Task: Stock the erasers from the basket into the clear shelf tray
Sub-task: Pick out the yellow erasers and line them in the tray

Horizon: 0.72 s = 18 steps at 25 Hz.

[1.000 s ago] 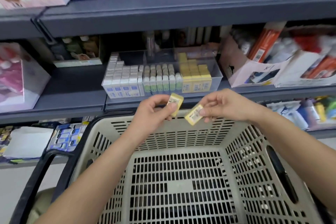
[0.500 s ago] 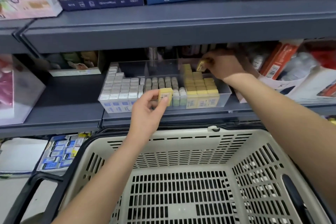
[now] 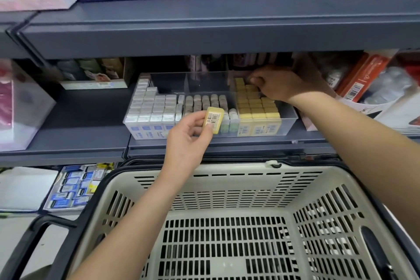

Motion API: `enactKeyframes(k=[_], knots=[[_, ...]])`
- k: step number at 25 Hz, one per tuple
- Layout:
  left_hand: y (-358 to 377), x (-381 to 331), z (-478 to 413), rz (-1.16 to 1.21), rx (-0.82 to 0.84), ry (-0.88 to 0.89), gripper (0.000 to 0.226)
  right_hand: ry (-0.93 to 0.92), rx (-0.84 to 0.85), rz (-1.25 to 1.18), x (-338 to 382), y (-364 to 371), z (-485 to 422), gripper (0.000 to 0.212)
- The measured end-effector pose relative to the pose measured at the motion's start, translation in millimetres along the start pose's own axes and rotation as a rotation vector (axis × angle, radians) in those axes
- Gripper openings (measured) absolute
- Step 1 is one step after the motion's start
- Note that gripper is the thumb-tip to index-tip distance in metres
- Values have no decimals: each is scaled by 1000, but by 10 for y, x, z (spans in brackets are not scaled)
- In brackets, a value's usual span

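Observation:
My left hand (image 3: 186, 138) pinches a yellow eraser (image 3: 214, 119) with a barcode label, held in front of the clear shelf tray (image 3: 288, 114). The tray holds rows of white, grey-green and yellow erasers (image 3: 255, 107). My right hand (image 3: 276, 85) reaches into the tray's back right corner, fingers curled down onto the yellow rows; whether an eraser is still in its fingers is hidden. The beige basket (image 3: 229, 188) sits below me and shows no erasers inside.
A grey shelf board (image 3: 204, 29) hangs low over the tray. Cardboard display boxes (image 3: 375, 88) crowd the tray's right side, and a box (image 3: 93, 75) stands to its left. Stationery packs (image 3: 75, 186) lie on the lower shelf at left.
Both hands rose from above the basket to the shelf. My right hand carried its eraser to the tray's back right and lowered onto the yellow rows; my left stopped in front of the tray.

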<state>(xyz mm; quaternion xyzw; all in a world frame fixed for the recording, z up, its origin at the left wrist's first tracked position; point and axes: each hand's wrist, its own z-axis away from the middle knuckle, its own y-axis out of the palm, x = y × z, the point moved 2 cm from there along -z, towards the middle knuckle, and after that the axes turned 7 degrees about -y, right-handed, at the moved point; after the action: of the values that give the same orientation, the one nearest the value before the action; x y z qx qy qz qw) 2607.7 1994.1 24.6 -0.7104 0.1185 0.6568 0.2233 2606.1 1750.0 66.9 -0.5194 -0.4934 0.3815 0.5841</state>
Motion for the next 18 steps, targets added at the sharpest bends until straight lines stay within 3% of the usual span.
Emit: enactKeyframes(k=[3,5,7,11,14,18], knots=[[-10,4,-8,5,-4,-2,29,-38,-195,-155,287,-97,240,28],[-8,1,-3,8,4,9,28,-143,-144,-405,587,-88,483,28],[-16,-7,-5,9,28,31,27,-250,-78,-467,828,-19,695,23],[-33,6,23,-94,-42,103,34,-190,-94,-578,792,-34,774,13],[-14,15,82,-330,-230,225,37,-23,-235,-497,438,-205,612,17],[28,29,53,-498,-229,191,46,79,-331,-173,74,-283,322,26]])
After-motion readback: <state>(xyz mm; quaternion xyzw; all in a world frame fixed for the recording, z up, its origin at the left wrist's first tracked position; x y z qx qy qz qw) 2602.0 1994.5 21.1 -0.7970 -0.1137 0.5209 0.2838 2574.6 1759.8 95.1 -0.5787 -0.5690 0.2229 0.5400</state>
